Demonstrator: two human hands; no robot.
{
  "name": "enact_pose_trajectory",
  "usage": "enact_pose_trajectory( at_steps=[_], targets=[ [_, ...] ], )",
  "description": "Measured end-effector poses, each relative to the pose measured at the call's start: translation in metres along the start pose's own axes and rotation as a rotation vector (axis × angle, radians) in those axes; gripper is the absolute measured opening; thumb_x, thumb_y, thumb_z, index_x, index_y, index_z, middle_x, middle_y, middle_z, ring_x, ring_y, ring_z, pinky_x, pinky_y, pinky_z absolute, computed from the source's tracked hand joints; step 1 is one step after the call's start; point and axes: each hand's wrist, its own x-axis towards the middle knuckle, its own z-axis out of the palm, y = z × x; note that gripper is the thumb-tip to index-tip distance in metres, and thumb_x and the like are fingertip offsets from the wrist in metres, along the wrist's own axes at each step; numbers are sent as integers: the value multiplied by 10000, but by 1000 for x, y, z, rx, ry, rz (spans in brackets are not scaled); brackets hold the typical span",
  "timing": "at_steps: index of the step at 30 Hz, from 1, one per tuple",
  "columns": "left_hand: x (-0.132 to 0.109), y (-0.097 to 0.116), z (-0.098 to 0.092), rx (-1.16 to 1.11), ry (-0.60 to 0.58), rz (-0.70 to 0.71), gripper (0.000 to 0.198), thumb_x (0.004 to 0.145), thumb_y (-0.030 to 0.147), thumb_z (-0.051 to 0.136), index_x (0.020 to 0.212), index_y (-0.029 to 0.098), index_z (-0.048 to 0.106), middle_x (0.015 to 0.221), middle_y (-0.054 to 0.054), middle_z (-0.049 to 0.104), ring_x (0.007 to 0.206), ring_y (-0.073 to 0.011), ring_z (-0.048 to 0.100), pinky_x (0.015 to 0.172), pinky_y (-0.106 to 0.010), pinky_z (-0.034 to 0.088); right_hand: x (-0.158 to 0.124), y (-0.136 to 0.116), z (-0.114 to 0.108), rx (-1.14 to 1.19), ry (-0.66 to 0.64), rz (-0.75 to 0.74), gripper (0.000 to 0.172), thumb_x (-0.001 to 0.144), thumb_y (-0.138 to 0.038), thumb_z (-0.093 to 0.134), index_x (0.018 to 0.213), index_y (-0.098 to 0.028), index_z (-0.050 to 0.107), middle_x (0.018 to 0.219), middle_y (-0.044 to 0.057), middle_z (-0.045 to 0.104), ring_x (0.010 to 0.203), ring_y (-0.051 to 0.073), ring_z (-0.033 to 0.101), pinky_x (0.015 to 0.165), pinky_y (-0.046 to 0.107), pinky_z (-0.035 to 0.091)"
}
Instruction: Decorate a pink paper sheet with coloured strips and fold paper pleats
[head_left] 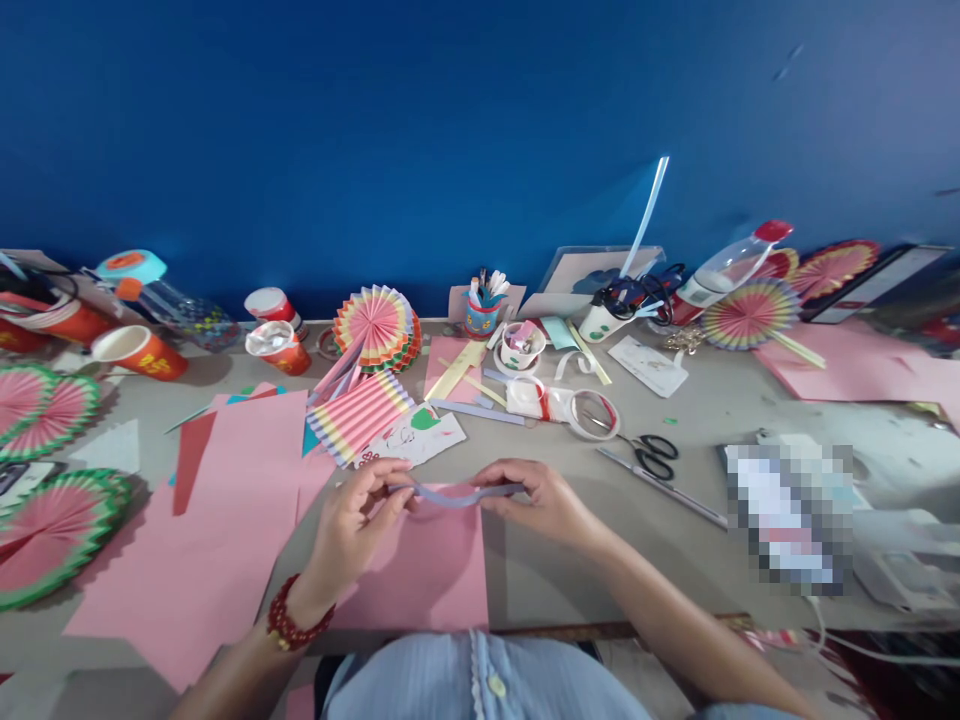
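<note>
The front edge of the bench [529, 590] runs close to the person, and a pink sheet [435, 570] reaches nearly to it. Right of the sheet, grey top shows as far as a long thin tool [664, 487] and the scissors [651, 456]. Above the sheet's back part, a purple paper strip [454, 499] sags between both hands: the left hand [349, 535] pinches one end, the right hand [544, 505] the other. Counted: one held strip, one pair of scissors, two bottles [739, 264] along the back edge.
</note>
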Motion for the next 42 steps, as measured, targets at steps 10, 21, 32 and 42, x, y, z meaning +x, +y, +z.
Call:
enact_pose_trajectory(
  at_steps=[10, 21, 32, 42],
  targets=[
    [-32, -18, -19, 578, -573, 498, 392, 928, 181, 529, 1312, 250, 573, 1372, -66, 613, 1303, -230, 531, 1118, -405, 418, -13, -1, -52, -58, 278, -106, 161, 860, -352, 683, 797, -204, 686, 809, 44, 683, 767, 183, 631, 706, 288, 492],
    [4, 7, 78, 848, -743, 708, 316, 953, 306, 555, 1233, 160, 567, 1427, -104, 531, 1284, -242, 509, 1054, -356, 421, -20, -9, -45, 94, 75, 62, 248, 836, -414, 711, 796, -172, 674, 714, 16, 621, 654, 128, 542, 588, 237, 412],
    [-12, -14, 32, 475, -479, 428, 252, 924, 338, 590, 1149, 226, 614, 1280, -88, 627, 1187, -251, 576, 1043, -395, 451, -14, 27, -5, 344, -72, 289, 406, 783, -569, 725, 762, -179, 614, 671, -33, 542, 610, 94, 482, 583, 224, 417],
    [-13, -17, 1, -104, -242, -294, 215, 960, 399, 540, 886, 199, 566, 721, 28, 536, 621, -103, 496, 598, -216, 410, -4, 29, 0, 248, -58, 300, 426, 787, -599, 692, 754, -180, 621, 602, -39, 534, 529, 76, 424, 504, 215, 336]
  ],
)
